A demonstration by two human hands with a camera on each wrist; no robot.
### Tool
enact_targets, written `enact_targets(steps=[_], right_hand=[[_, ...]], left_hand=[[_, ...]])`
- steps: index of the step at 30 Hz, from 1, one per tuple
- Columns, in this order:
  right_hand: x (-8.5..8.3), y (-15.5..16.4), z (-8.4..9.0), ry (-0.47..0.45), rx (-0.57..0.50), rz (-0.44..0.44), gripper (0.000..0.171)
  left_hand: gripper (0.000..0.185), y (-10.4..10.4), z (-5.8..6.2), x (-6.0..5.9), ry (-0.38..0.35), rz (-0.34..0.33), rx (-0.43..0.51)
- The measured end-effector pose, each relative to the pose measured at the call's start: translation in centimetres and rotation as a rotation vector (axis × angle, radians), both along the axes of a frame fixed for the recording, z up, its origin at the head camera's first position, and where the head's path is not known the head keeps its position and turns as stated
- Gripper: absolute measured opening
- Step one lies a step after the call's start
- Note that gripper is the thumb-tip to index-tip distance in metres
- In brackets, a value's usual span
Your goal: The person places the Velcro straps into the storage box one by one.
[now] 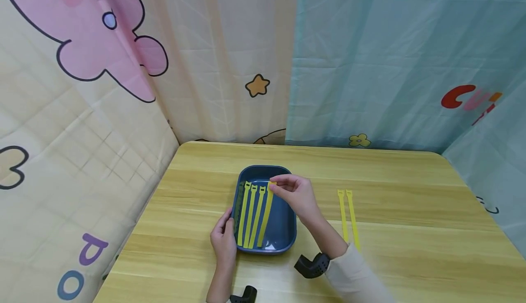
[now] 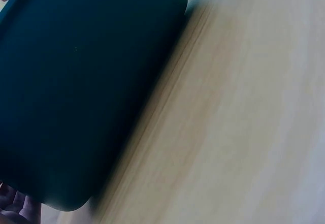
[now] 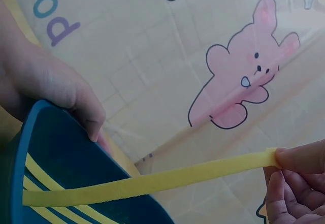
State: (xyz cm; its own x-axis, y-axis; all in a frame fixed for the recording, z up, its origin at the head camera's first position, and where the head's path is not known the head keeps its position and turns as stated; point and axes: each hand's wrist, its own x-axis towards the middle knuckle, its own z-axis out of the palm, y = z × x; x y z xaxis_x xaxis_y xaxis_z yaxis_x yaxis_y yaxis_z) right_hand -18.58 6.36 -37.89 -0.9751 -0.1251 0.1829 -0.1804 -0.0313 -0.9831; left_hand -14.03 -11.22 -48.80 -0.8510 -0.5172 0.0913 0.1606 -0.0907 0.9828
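Observation:
My right hand [image 1: 299, 198] pinches one end of a yellow hook-and-loop cable tie [image 3: 152, 181] between thumb and fingers. The tie slants down into a dark blue plastic tray [image 1: 284, 227], its far end against the inside wall in the right wrist view. Several more yellow cable ties [image 1: 254, 211] lie side by side in the tray's left half, slotted heads toward the far end. At the tray's left side, my left hand [image 1: 225, 241] grips the rim with fingers bent over it. Much of the left wrist view is filled by the tray's outer surface [image 2: 86, 82].
On the wooden table [image 1: 390, 175], two yellow cable ties [image 1: 352, 216] lie right of the tray, partly behind the right forearm. Printed cloth [image 1: 213, 65] hangs behind and at both sides. Each wrist wears a black device [image 1: 312, 265].

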Motion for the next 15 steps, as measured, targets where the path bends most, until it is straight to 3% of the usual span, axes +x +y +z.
enact_targets(steps=[15], right_hand=[[-2.2, -0.4, -2.1, -0.057, 0.091, -0.091, 0.017]], left_hand=[[0.029, 0.0, 0.0, 0.0, 0.0, 0.006, -0.008]])
